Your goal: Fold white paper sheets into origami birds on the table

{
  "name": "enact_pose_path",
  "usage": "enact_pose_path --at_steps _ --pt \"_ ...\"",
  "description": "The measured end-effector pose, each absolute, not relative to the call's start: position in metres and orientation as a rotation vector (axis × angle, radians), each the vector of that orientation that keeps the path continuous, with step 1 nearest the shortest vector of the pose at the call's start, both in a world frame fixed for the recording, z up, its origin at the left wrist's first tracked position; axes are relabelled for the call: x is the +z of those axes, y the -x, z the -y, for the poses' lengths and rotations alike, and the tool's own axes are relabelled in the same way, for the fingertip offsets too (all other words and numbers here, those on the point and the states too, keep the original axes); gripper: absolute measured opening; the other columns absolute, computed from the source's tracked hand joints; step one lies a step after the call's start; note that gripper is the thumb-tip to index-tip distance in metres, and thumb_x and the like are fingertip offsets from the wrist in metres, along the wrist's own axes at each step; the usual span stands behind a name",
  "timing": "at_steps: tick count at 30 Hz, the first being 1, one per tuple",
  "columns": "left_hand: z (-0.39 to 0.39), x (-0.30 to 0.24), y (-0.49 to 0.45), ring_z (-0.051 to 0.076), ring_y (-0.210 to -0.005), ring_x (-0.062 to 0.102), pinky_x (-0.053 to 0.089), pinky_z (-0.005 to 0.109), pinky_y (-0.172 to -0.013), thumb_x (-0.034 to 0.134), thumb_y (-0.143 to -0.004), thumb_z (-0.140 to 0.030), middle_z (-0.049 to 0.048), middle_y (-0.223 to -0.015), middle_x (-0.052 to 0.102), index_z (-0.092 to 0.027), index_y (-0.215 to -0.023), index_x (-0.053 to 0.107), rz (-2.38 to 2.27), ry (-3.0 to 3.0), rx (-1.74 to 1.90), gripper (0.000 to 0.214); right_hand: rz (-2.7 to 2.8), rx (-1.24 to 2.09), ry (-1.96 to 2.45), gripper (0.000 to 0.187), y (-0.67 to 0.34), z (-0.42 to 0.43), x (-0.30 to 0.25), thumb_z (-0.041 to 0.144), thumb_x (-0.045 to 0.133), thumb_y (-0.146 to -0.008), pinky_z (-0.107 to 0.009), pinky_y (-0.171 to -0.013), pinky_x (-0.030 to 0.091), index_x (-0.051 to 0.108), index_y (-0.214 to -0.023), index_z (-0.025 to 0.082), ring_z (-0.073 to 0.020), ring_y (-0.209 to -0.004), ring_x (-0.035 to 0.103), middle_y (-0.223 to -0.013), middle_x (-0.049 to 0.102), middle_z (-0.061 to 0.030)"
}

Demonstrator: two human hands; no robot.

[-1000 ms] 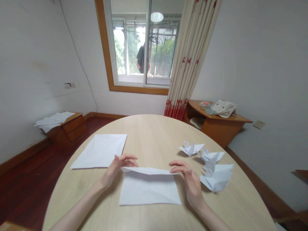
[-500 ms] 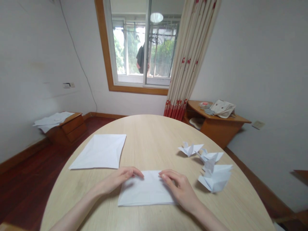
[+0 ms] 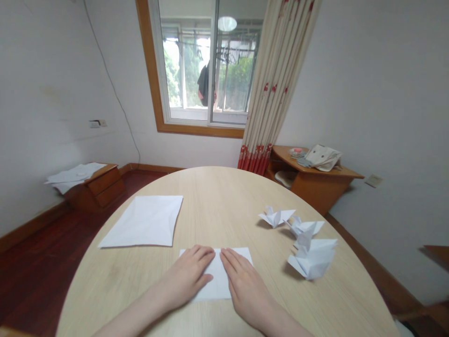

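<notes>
A white sheet of paper (image 3: 217,276), folded in half, lies on the round wooden table (image 3: 217,206) right in front of me. My left hand (image 3: 187,278) lies flat on its left half, fingers stretched out and together. My right hand (image 3: 242,285) lies flat on its right half, fingers pointing to the fold's far edge. Both palms press the paper down; most of the sheet is hidden under them.
A stack of flat white sheets (image 3: 143,221) lies at the left of the table. Several folded paper cranes (image 3: 308,255) sit at the right, one (image 3: 276,216) farther back. A low cabinet (image 3: 94,185) stands left, a wooden side table (image 3: 315,180) right.
The far edge of the sheet, held up by both hands, was brought down toward me and the paper folded in half. Both hands have since come together and flattened onto it.
</notes>
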State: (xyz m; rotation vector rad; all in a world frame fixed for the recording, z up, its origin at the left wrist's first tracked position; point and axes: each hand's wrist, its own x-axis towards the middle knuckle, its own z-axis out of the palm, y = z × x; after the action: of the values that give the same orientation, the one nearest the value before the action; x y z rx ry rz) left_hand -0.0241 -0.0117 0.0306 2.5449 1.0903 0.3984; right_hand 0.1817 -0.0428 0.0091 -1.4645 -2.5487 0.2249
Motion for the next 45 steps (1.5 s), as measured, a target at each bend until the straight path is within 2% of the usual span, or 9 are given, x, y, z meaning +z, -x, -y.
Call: enact_pose_path --at_steps 3,6,13,21,33,41,45 --pt "0.016 0.015 0.018 0.028 -0.122 0.05 0.044 0.046 -0.103 0.05 -0.093 -0.021 0.0119 -0.135 0.053 -0.016 -0.134 0.048 -1.173 -2.688 0.4 0.042 2.565 0.258 1.492 0.056 -0.181 0.041 0.005 0.011 0.036 -0.088 -0.044 -0.115 0.029 0.036 -0.144 0.006 -0.0256 -0.141 0.026 -0.152 0.031 -0.0146" --pt "0.015 -0.003 0.015 0.027 -0.129 0.046 0.041 0.047 -0.106 0.039 -0.099 -0.024 0.0136 -0.142 0.048 -0.014 -0.139 0.042 -1.188 -2.797 0.477 0.041 2.522 0.284 1.497 0.051 -0.183 0.038 0.0 0.025 0.029 -0.098 -0.046 -0.115 0.027 0.03 -0.147 0.01 -0.024 -0.142 0.022 -0.154 0.025 -0.0127" --pt "0.009 -0.009 0.015 0.023 -0.14 0.03 0.029 0.048 -0.114 0.026 -0.102 -0.03 0.0074 -0.152 0.032 -0.02 -0.149 0.025 -1.212 -2.804 0.383 0.047 2.551 0.297 1.54 0.053 -0.188 0.029 0.005 0.031 0.03 -0.099 -0.05 -0.116 0.021 0.024 -0.15 0.015 -0.026 -0.144 0.013 -0.155 0.02 -0.0092" --pt "0.009 0.002 0.015 0.026 -0.144 0.016 0.019 0.051 -0.116 0.026 -0.101 -0.046 0.006 -0.156 0.022 -0.021 -0.15 0.021 -1.247 -2.669 0.274 0.056 2.546 0.226 1.538 0.055 -0.195 0.026 0.008 0.041 0.033 -0.099 -0.058 -0.113 0.021 0.024 -0.15 0.023 -0.0315 -0.143 0.012 -0.156 0.018 -0.0072" --pt "0.007 0.015 0.022 0.03 -0.145 0.005 0.014 0.053 -0.116 0.028 -0.096 -0.06 0.0141 -0.157 0.006 -0.019 -0.151 0.018 -1.254 -2.583 0.105 0.069 2.578 0.266 1.606 0.062 -0.196 0.025 0.011 0.051 0.031 -0.098 -0.054 -0.115 0.018 0.027 -0.149 0.017 -0.0315 -0.144 0.011 -0.156 0.016 -0.014" --pt "0.007 0.016 0.028 0.034 -0.144 0.0 0.011 0.057 -0.114 0.034 -0.093 -0.063 0.0128 -0.158 0.001 -0.025 -0.151 0.017 -1.254 -2.559 0.097 0.071 2.536 0.234 1.63 0.07 -0.203 0.025 0.01 0.059 0.034 -0.094 -0.052 -0.114 0.023 0.03 -0.148 0.015 -0.0324 -0.143 0.012 -0.155 0.018 -0.0148" --pt "0.007 0.011 0.031 0.037 -0.143 -0.004 0.012 0.06 -0.113 0.038 -0.092 -0.063 0.0114 -0.158 -0.002 -0.028 -0.151 0.016 -1.249 -2.574 0.153 0.072 2.492 0.172 1.665 0.076 -0.208 0.024 0.003 0.066 0.036 -0.091 -0.055 -0.113 0.021 0.029 -0.148 0.016 -0.034 -0.143 0.013 -0.155 0.019 -0.0157"
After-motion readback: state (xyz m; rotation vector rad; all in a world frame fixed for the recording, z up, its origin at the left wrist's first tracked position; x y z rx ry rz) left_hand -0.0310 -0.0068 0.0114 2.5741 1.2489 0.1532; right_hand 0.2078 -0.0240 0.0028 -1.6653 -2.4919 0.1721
